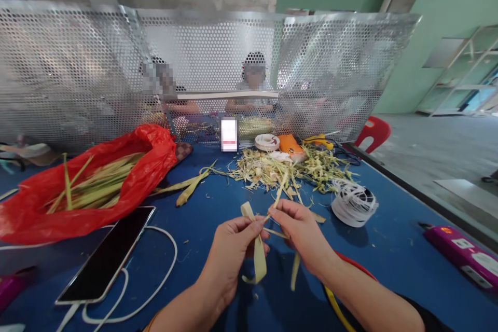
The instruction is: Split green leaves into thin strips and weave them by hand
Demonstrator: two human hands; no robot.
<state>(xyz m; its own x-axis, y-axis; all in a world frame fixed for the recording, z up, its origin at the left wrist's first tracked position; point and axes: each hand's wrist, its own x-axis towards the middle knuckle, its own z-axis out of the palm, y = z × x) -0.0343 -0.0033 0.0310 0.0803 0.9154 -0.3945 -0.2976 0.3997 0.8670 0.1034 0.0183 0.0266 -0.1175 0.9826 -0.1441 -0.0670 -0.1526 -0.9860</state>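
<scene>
Pale green strips of dried leaf (259,259) are folded across one another between my two hands, above the blue table. My left hand (233,244) pinches the crossing of the strips between thumb and fingers. A wide end hangs below it, and a loop stands up above the thumb. Close beside it, my right hand (299,228) is closed on a narrow strip (282,189) whose end points up and away. Another strip end (295,271) dangles under the right hand. The fingers hide the exact place where the strips cross.
A red plastic bag (155,155) of long leaves lies left, near a phone (107,254) with a white cable. Ahead are leaf scraps (264,168), a tape roll (266,141) and a perforated screen (210,41) with people behind. Right are white cord (354,205) and a purple device (462,254).
</scene>
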